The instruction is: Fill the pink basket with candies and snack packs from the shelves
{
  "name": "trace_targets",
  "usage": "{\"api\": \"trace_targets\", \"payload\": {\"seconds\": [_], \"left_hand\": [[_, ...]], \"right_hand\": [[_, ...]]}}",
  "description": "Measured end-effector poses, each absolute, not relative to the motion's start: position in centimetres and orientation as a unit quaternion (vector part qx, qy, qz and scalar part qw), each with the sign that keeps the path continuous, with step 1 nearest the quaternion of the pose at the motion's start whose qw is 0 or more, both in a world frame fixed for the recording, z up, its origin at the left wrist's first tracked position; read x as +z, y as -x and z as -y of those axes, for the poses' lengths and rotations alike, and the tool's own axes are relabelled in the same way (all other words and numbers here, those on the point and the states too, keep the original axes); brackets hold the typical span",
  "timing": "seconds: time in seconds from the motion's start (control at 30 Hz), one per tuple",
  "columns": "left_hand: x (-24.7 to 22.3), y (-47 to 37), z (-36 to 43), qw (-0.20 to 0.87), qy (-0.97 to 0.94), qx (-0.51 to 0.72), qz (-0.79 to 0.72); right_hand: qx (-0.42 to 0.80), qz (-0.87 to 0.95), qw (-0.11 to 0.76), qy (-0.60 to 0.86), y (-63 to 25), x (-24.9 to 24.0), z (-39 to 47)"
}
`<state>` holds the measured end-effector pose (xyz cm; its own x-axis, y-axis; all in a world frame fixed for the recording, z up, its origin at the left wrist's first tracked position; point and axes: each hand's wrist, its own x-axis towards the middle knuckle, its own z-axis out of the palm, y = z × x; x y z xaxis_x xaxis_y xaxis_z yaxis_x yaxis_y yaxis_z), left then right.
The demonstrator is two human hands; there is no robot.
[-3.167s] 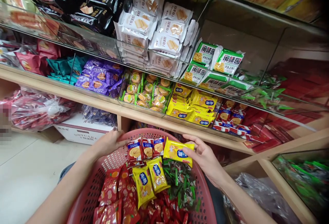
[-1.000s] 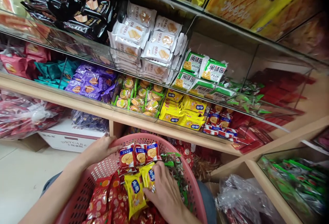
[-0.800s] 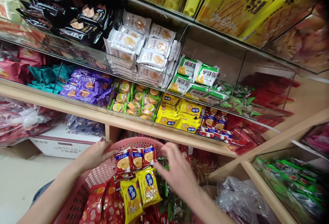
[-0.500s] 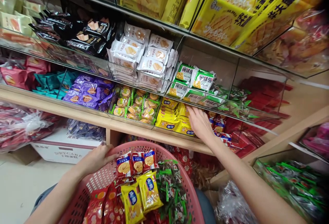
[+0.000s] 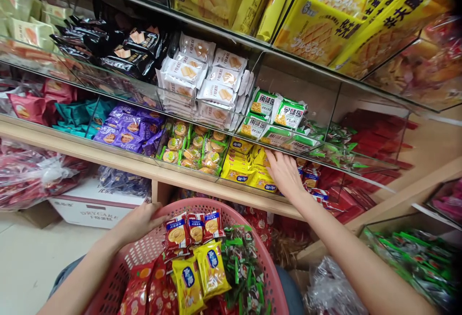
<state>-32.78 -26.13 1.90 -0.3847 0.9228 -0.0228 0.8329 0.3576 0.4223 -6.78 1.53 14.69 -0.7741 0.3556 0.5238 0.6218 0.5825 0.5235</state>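
Observation:
A pink perforated basket (image 5: pixel 265 252) holds red packets, two yellow packets (image 5: pixel 212 268) and green-and-dark wrapped pieces (image 5: pixel 243 262). My left hand (image 5: pixel 142 221) is closed around the basket's upper left rim. Up on the lower shelf, my right hand (image 5: pixel 285 173) reaches into the compartment of yellow packets (image 5: pixel 236 168), at its right side. Its fingertips are partly hidden among the packets under the shelf above, so what they hold, if anything, does not show. Small red-and-blue packets (image 5: pixel 311 176) lie just right of that hand.
Glass-fronted shelves above hold white packets (image 5: pixel 187 72), green-and-white packets (image 5: pixel 288 112) and large yellow bags (image 5: pixel 314 31). A white carton (image 5: pixel 90 209) stands on the floor at left. At right is a glass bin (image 5: pixel 375 242) of green-wrapped pieces.
The whole view has shifted slightly, so the shelves appear a little further right. My right hand stays in the yellow packets' compartment, and my left hand stays on the basket rim.

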Motion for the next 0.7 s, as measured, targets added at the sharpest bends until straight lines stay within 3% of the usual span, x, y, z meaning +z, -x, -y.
{"api": "trace_targets", "payload": {"seconds": [0.33, 0.47, 0.57, 0.63, 0.7], "left_hand": [[2.2, 32.6, 26.2, 0.130, -0.544, 0.170, -0.812], [2.2, 32.7, 26.2, 0.126, -0.549, 0.162, -0.810], [2.1, 32.7, 26.3, 0.117, -0.555, 0.159, -0.809], [2.1, 32.7, 26.3, 0.112, -0.556, 0.154, -0.809], [2.1, 32.6, 26.3, 0.110, -0.557, 0.148, -0.810]], "right_hand": [[-0.371, 0.876, 0.184, 0.247, 5.6, 14.7, -0.6], [-0.317, 0.888, 0.241, 0.229, 4.1, 15.6, 1.6], [-0.141, 0.887, 0.356, 0.258, 2.8, 15.5, 5.1], [0.085, 0.854, 0.423, 0.291, 2.0, 14.7, 7.9], [0.334, 0.772, 0.434, 0.323, 1.6, 13.5, 10.9]]}}
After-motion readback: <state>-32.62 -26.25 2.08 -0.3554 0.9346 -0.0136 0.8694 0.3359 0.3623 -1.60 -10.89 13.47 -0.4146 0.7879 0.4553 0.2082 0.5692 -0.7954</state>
